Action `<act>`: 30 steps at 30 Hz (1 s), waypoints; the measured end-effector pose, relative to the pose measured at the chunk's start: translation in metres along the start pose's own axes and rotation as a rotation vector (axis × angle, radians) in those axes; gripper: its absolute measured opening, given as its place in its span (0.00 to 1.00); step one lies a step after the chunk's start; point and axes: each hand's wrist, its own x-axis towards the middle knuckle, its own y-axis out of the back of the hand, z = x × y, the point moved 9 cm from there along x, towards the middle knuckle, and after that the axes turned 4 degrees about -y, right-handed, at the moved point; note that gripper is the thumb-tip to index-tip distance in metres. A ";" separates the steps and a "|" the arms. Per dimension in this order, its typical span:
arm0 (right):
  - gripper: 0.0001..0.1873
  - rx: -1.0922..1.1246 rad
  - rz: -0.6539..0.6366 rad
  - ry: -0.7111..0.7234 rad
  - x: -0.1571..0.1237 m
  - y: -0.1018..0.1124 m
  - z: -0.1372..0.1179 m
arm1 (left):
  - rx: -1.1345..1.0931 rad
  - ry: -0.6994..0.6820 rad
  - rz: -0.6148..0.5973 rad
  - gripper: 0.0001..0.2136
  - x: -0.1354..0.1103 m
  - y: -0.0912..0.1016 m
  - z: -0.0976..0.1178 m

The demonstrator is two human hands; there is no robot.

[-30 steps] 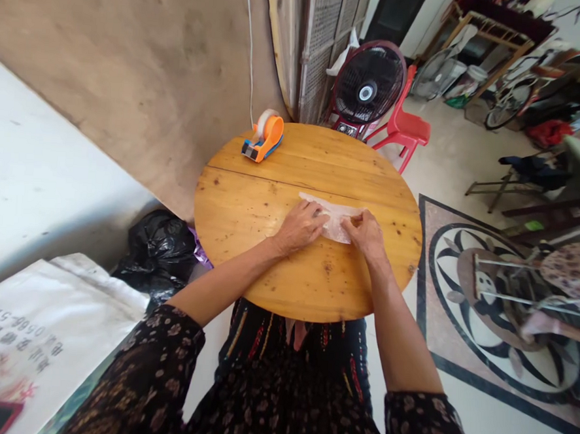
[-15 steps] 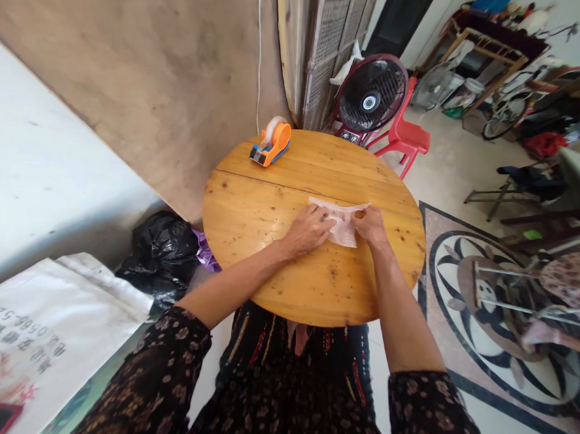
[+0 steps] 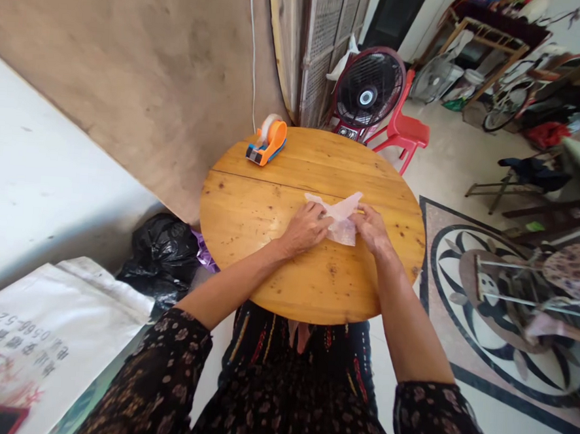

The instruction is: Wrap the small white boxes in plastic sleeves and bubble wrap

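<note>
A thin, whitish, see-through sheet (image 3: 345,211), crinkled like plastic wrap, lies on the round wooden table (image 3: 332,291). Its upper right part is folded up into a raised flap. My left hand (image 3: 305,230) rests on the sheet's left side, fingers bent and pressing it to the wood. At its right edge, my right hand (image 3: 369,227) has the thumb and fingers closed on the sheet; the fingertips are partly hidden. Toward the table's far left edge stands an orange and blue tape dispenser (image 3: 269,140) with a tape roll in it, apart from both hands.
Behind the table are a dark fan (image 3: 367,94) and a red plastic chair (image 3: 407,127). A black plastic bag (image 3: 163,252) and a white printed sack (image 3: 62,314) lie at the left. On the right, another person's hand (image 3: 541,325) shows near a stool (image 3: 574,267).
The sheet's top right edge has risen into a flap. My right hand has loosened its bend slightly at that edge, while my left hand stays nearly in place.
</note>
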 end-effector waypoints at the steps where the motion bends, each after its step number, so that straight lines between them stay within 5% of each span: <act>1: 0.23 0.039 -0.043 -0.019 -0.006 -0.003 0.002 | 0.007 -0.004 0.004 0.11 0.000 0.000 0.000; 12: 0.17 0.003 -0.067 -0.034 -0.029 -0.018 0.001 | 0.006 0.008 -0.044 0.21 -0.001 -0.005 -0.001; 30: 0.16 0.086 -0.012 -0.048 -0.032 -0.025 -0.012 | -0.100 0.071 -0.005 0.21 0.002 -0.003 -0.007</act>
